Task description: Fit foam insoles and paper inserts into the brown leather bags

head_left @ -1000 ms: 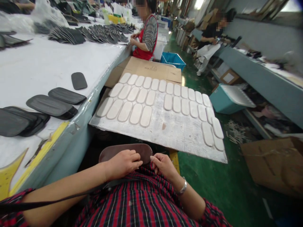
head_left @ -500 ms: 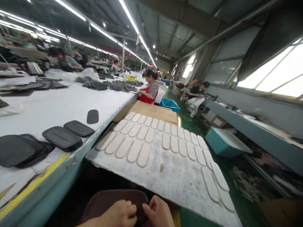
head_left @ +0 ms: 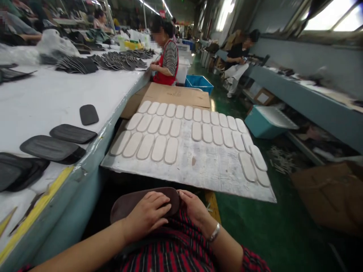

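Observation:
A dark brown, round-ended flat piece [head_left: 129, 204] lies low in front of me, above my lap. My left hand [head_left: 151, 213] rests on top of it, fingers stretched across its surface and thumb apart. At the piece's right end, my right hand [head_left: 193, 206] is closed in a pinch on the rim; the fingertips are partly hidden. Just beyond stands a slanted board [head_left: 195, 170] bearing rows of pale, round-ended pieces [head_left: 146, 146] with darker edges.
On the white table [head_left: 85, 88] to my left lie stacks of black oval pieces [head_left: 51, 147]. A co-worker in a red apron [head_left: 167, 73] sits at its edge, near a blue bin [head_left: 198, 83]. Cardboard [head_left: 176, 94] lies behind the board. A brown box [head_left: 329, 196] stands at right.
The view has tilted down, so my forearms and striped clothing show. My left hand's fingers have gone from curled to stretched over the brown piece. My right hand stays at its right end.

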